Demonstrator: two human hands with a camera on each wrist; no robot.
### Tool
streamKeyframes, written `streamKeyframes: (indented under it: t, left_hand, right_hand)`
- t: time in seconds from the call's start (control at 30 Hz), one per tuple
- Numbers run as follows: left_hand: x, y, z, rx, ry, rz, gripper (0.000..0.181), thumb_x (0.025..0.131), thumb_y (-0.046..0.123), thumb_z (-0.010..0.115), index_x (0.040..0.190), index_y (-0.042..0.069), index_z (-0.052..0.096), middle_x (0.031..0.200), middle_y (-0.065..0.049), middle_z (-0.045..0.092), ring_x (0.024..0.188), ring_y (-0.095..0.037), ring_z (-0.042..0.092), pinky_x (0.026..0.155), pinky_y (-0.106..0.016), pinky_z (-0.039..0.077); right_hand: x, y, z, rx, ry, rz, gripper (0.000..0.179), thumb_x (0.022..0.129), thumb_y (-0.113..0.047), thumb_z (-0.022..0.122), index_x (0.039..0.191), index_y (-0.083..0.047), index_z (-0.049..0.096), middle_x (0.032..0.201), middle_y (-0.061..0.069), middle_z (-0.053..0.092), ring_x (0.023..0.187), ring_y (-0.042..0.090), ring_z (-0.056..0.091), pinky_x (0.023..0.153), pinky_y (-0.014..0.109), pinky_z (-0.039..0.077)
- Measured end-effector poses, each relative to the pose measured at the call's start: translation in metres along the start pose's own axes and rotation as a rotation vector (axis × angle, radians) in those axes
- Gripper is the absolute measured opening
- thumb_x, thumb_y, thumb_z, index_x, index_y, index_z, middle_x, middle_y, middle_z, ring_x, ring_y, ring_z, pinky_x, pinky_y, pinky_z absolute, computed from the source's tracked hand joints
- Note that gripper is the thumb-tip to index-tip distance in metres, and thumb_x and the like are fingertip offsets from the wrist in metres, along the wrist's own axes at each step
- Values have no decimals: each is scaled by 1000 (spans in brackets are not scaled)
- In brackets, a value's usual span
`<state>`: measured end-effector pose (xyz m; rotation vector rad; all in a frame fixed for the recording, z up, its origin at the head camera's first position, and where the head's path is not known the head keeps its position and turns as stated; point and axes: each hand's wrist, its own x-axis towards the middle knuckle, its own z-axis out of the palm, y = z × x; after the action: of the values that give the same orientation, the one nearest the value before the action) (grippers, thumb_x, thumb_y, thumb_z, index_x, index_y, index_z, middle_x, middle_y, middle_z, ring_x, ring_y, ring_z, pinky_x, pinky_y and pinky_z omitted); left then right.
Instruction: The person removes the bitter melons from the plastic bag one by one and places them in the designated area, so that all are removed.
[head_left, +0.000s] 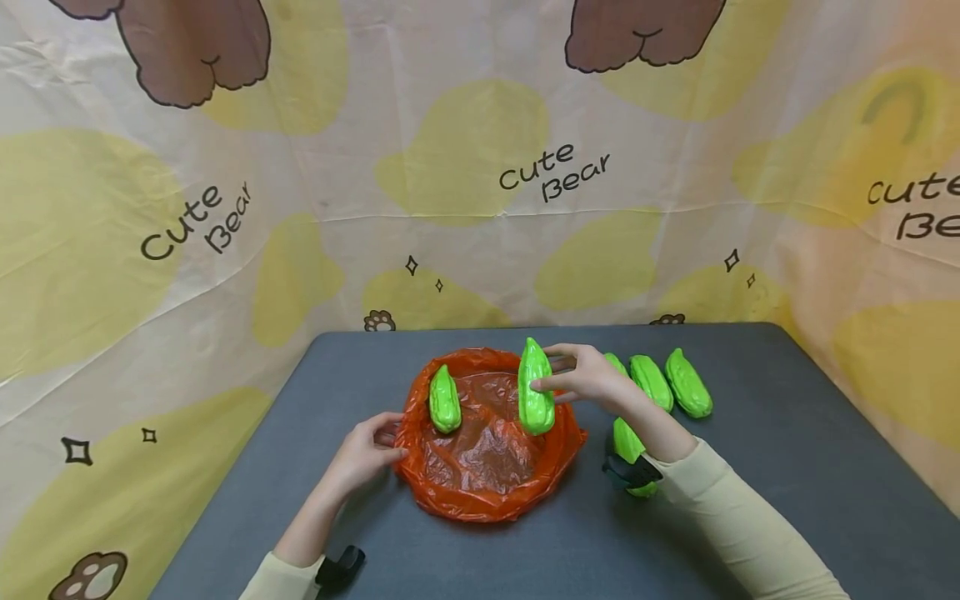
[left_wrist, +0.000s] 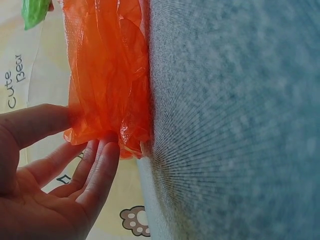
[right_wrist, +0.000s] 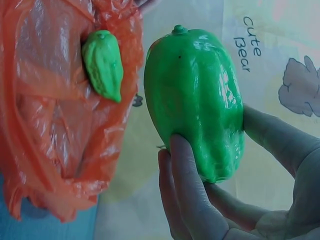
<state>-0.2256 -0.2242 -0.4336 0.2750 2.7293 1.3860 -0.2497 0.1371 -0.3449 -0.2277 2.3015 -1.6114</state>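
A bright green, ridged, gourd-like vegetable with a tapered end is held between the thumb and fingers of my right hand, above the right part of an open red plastic bag. It fills the middle of the right wrist view, glossy and lobed. Inside the bag, toward its left side, lies a second green vegetable. My left hand pinches the bag's left edge; in the left wrist view the thumb and fingertips are at the thin red plastic.
To the right on the grey table lie several more green vegetables, some partly hidden by my right forearm. A patterned cloth printed with bears and lettering hangs behind the table.
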Motion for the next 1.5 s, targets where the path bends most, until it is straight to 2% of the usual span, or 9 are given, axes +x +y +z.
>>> streamKeyframes:
  t: [0.57, 0.93, 1.23, 1.37, 1.5]
  left_hand:
    - [1, 1, 0, 9, -3, 5, 49, 78, 6, 74, 124, 5, 59, 105, -12, 65, 90, -20, 64, 70, -27, 51]
    - [2, -2, 2, 7, 1, 1, 49, 77, 6, 75, 123, 5, 59, 105, -12, 65, 90, -21, 64, 72, -28, 51]
    - [0, -1, 1, 9, -2, 5, 49, 78, 7, 75, 124, 4, 59, 105, -12, 65, 90, -21, 64, 72, -29, 52]
    - [0, 0, 1, 10, -3, 2, 49, 78, 7, 74, 124, 4, 59, 106, -12, 64, 91, -21, 63, 73, -31, 53]
    - [0, 0, 1, 6, -4, 0, 49, 78, 7, 74, 124, 4, 58, 106, -12, 64, 91, -21, 64, 73, -31, 53]
  right_hand:
    - [-16, 12, -22, -26, 34, -5, 78, 81, -24, 76, 143, -1, 36, 135, 30, 46, 110, 35, 61, 80, 42, 55]
    - [-29, 19, -40, -31, 62, 40, 79, 80, -27, 76, 144, -4, 35, 141, 30, 38, 112, 34, 60, 82, 39, 54]
    - [-39, 25, -53, -23, 81, 25, 80, 81, -26, 75, 144, 0, 33, 141, 33, 38, 111, 33, 61, 83, 41, 54]
    - [-44, 26, -59, -21, 79, 23, 79, 83, -24, 73, 144, 2, 32, 142, 36, 34, 113, 37, 59, 86, 45, 52]
    - [-49, 27, -65, -44, 79, 43, 80, 83, -26, 73, 145, 1, 31, 142, 36, 33, 120, 39, 54, 85, 42, 53]
